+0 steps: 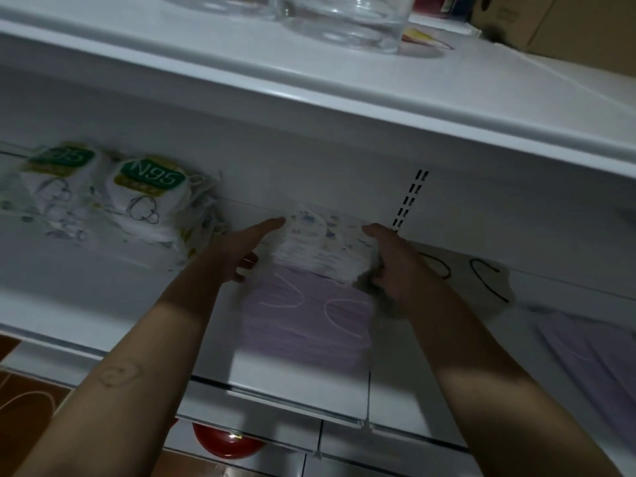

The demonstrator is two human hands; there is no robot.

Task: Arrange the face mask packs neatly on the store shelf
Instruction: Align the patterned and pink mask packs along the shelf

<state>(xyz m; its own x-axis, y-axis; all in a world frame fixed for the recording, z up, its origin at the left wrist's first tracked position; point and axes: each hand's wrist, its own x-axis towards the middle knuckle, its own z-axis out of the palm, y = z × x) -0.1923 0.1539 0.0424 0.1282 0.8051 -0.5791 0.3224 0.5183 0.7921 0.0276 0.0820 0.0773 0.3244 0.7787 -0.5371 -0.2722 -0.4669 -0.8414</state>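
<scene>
A white patterned face mask pack (323,242) stands at the back of the white shelf (103,304), held between both hands. My left hand (237,253) lies against its left side with the index finger straight. My right hand (395,263) grips its right edge with curled fingers. In front of it a lilac mask pack (306,325) lies flat. Two N95 packs (148,197) with green labels sit at the back left, and one pack (58,180) is further left.
Another lilac mask pack (592,352) lies at the right, with masks with black ear loops (488,277) behind it. Glass jars (344,18) and a cardboard box (557,22) stand on the shelf above. A red object (223,442) sits below the shelf.
</scene>
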